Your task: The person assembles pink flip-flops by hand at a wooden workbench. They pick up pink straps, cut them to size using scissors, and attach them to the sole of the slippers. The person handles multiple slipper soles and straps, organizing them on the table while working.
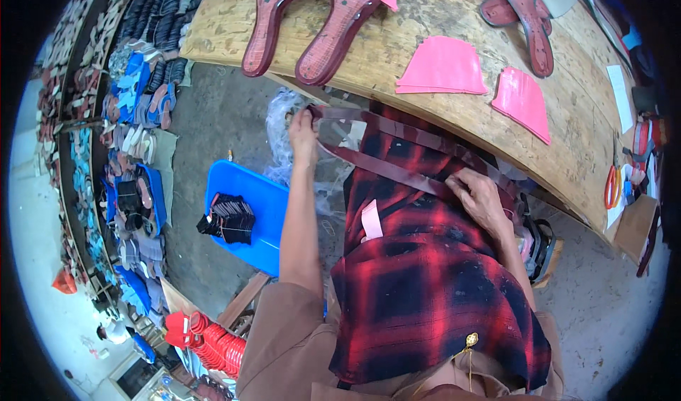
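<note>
Head view: a maroon strip (397,170) spans the lap in two runs, above a plaid apron (433,273) and below the near edge of the wooden tabletop (225,25). The left hand (303,133) is closed on the strip where the runs meet; the right hand (477,197) has its fingers bent narrowly onto the lower run. Exact fingertip pressure cannot be told.

Assessment: handling appears to call for even, light tension, the hands level so neither run twists. The lower run should be drawn flat through the right fingers, without creasing. The upper run passes near the tabletop edge and should be held clear of it, since snagging or scuffing seems the likeliest fault.
</note>
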`<control>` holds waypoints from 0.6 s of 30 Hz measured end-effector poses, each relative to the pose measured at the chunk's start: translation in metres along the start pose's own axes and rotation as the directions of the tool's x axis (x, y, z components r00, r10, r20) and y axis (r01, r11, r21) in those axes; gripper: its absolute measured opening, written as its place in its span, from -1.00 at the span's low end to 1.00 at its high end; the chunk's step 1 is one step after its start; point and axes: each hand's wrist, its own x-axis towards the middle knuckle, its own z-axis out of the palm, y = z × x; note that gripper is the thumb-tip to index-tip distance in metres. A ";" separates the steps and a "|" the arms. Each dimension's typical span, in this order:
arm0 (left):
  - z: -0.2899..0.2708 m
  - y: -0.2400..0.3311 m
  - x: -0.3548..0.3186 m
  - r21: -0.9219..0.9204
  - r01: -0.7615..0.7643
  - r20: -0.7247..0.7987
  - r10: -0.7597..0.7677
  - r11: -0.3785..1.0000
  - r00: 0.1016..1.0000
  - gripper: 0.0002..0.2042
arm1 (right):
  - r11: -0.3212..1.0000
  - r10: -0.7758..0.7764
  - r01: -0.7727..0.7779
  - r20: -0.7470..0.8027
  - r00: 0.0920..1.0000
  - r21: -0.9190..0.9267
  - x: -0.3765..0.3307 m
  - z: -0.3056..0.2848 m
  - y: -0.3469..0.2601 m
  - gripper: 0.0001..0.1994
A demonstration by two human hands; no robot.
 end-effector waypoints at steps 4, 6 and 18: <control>0.006 0.108 -0.077 0.624 -0.085 0.272 -0.115 0.777 0.955 -0.62 | 0.967 -0.057 0.081 -0.105 0.993 0.242 0.028 0.011 -0.028 -0.79; 0.015 0.121 -0.131 0.556 -0.135 0.416 -0.134 0.820 0.899 -0.60 | 0.825 0.020 -0.072 0.099 0.995 0.560 0.048 0.024 -0.058 -0.74; 0.028 0.142 -0.225 0.238 0.100 0.039 -0.112 0.966 0.993 -0.66 | 0.777 -0.063 -0.066 0.182 0.981 0.626 0.055 0.060 -0.094 -0.75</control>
